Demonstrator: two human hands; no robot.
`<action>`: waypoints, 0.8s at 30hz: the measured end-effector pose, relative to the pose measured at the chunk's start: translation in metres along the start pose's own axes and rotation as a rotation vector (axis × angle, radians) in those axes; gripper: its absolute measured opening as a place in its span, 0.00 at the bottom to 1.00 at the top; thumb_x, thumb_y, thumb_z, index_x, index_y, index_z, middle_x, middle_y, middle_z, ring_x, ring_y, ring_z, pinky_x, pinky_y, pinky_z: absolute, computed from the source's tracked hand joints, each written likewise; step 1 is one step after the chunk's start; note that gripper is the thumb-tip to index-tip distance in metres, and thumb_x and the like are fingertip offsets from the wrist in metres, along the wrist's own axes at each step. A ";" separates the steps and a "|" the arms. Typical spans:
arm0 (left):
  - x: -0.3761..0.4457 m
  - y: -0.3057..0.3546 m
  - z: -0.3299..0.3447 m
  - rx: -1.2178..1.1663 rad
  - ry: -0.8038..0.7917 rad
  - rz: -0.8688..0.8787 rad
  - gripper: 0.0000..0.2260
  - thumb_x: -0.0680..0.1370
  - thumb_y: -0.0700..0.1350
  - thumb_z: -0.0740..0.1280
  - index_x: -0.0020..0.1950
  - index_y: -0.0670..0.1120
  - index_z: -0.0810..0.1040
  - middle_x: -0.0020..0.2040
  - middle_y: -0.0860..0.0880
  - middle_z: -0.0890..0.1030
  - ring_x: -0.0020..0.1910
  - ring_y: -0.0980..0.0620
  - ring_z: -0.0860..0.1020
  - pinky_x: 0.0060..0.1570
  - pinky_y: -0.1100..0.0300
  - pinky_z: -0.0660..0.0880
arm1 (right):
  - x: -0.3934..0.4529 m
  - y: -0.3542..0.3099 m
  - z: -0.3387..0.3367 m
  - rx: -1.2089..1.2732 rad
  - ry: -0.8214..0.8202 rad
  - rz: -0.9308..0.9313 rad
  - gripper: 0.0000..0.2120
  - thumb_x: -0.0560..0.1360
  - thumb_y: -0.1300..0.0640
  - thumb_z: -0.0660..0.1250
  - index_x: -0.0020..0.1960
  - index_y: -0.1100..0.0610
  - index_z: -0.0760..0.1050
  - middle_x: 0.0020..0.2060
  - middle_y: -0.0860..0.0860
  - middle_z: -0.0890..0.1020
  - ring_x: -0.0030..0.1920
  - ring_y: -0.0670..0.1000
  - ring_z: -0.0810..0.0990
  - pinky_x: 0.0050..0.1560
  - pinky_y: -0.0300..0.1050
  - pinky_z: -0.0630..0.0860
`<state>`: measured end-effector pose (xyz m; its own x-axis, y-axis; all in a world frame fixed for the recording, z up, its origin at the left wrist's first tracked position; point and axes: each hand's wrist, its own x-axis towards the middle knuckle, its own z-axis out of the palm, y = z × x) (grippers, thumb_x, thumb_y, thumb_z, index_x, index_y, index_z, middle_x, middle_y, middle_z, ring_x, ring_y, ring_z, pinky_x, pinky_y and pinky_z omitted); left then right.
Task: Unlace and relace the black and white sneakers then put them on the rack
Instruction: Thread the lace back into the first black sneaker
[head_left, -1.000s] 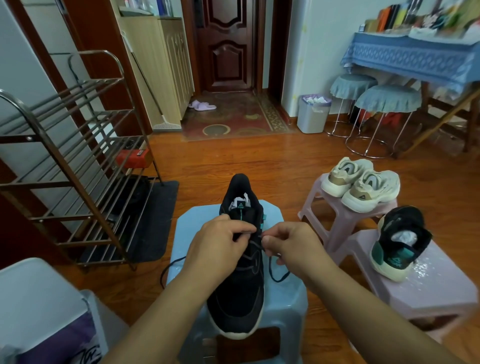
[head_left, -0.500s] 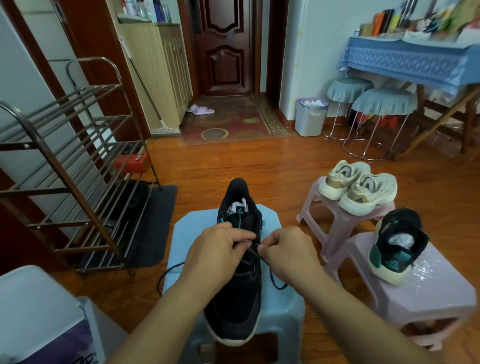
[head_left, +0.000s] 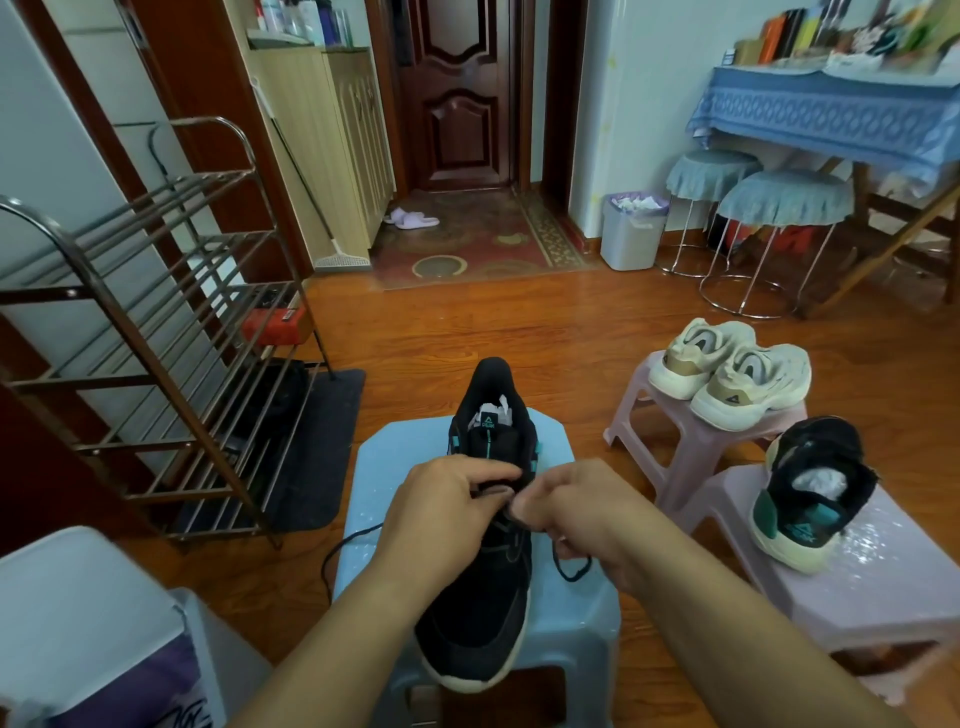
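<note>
Likely a home entryway: shoe rack (head_left: 156, 332), slippers (head_left: 413, 218), wooden door (head_left: 457, 93).

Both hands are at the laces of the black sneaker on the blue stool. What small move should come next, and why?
Probably draw the lace through and snug. The left hand and right hand pinch it at the upper eyelets of the black sneaker, loose ends trail on the blue stool, and the shoe rack waits.

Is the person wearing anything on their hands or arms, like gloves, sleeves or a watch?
Nothing shows. The left hand and right hand are bare, with no gloves, and I can make out no rings. Both forearms are uncovered up to the picture's edge: no sleeve, watch or bracelet shows.
</note>
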<state>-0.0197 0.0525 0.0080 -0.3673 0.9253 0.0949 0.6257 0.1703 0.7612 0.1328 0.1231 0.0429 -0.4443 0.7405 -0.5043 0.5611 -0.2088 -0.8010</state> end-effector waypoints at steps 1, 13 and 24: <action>0.001 0.000 -0.001 -0.047 -0.004 -0.043 0.12 0.77 0.44 0.74 0.54 0.62 0.86 0.42 0.62 0.83 0.47 0.61 0.82 0.50 0.66 0.77 | -0.002 0.003 -0.004 -0.069 0.005 -0.006 0.04 0.75 0.60 0.71 0.44 0.54 0.84 0.40 0.54 0.82 0.40 0.51 0.77 0.37 0.43 0.75; 0.003 0.005 -0.006 0.017 -0.082 -0.115 0.10 0.80 0.48 0.71 0.56 0.63 0.85 0.52 0.59 0.85 0.49 0.61 0.82 0.55 0.56 0.81 | 0.013 0.014 -0.007 -0.154 0.192 -0.197 0.06 0.73 0.57 0.77 0.38 0.50 0.84 0.32 0.50 0.84 0.33 0.48 0.81 0.43 0.48 0.83; 0.000 0.003 -0.005 0.020 -0.063 -0.080 0.09 0.79 0.48 0.72 0.56 0.62 0.85 0.51 0.60 0.85 0.48 0.63 0.82 0.53 0.57 0.81 | 0.014 0.011 0.000 -0.185 0.267 -0.163 0.06 0.73 0.53 0.75 0.38 0.50 0.84 0.37 0.50 0.84 0.39 0.50 0.82 0.39 0.44 0.80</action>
<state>-0.0208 0.0516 0.0135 -0.3733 0.9277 -0.0063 0.6103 0.2507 0.7515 0.1325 0.1309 0.0267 -0.3539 0.9004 -0.2531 0.6259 0.0269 -0.7795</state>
